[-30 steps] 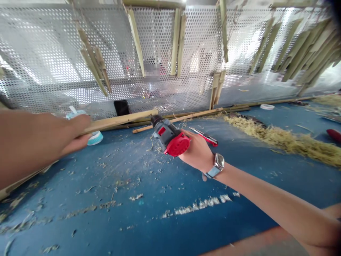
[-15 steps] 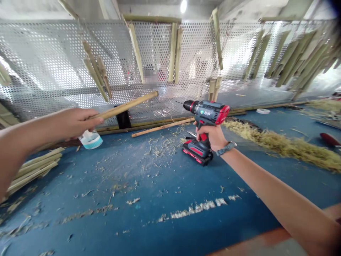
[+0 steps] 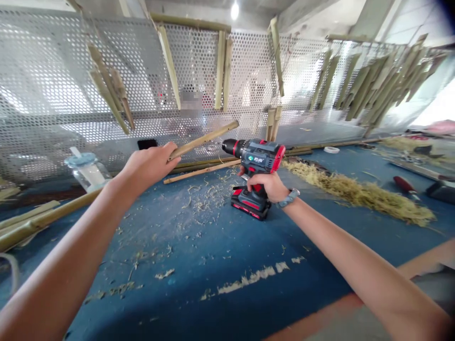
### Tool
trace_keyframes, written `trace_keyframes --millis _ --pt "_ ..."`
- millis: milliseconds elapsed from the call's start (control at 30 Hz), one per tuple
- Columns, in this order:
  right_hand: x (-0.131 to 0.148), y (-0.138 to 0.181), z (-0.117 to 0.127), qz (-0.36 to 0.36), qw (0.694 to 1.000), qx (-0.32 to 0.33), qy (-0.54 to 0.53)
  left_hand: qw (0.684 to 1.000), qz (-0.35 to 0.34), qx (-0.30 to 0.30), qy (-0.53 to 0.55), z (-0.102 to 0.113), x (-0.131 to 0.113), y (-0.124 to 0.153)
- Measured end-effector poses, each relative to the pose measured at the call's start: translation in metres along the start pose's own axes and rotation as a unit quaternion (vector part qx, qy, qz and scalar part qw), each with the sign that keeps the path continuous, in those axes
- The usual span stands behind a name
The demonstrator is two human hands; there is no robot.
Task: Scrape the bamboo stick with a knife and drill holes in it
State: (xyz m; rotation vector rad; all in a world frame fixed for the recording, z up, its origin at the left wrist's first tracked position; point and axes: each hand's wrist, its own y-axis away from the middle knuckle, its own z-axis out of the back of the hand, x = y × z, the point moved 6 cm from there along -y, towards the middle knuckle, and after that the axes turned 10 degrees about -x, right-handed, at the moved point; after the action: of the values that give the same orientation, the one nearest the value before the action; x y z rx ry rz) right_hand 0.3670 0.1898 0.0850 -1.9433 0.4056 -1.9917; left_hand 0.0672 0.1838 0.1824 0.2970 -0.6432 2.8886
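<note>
Both hands full | left hand grips bamboo stick | right hand grips drill

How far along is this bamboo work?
Done: shavings litter the table and bamboo strips hang on the mesh panel. In hand: the left hand holds a bamboo stick beside the drill, gripped by the right hand. Probably left: drilling it, plus the sticks lying at the table's left.

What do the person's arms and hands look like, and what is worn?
Both arms are bare: no sleeves, no gloves. The left hand wears nothing. The right hand has a wristwatch at its wrist, pale blue strap, silvery case.
</note>
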Motion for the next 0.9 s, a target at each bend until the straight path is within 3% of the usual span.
trace_keyframes --millis 200,500,700,900 --pt "-0.004 -0.004 0.004 -0.001 1.000 -0.005 -0.002 1.000 -0.002 -0.002 0.012 -0.014 -0.011 -0.003" --pt "0.008 0.002 -0.003 -0.005 0.999 0.032 0.035 0.999 0.002 -0.043 0.018 -0.001 -0.001 0.001" --pt "0.011 0.008 -0.009 0.000 0.996 0.057 0.063 0.999 -0.003 -0.036 0.011 -0.004 -0.002 0.000" --pt "0.012 0.009 -0.009 0.007 0.999 0.025 0.044 1.000 -0.008 -0.026 0.004 -0.001 -0.004 0.002"
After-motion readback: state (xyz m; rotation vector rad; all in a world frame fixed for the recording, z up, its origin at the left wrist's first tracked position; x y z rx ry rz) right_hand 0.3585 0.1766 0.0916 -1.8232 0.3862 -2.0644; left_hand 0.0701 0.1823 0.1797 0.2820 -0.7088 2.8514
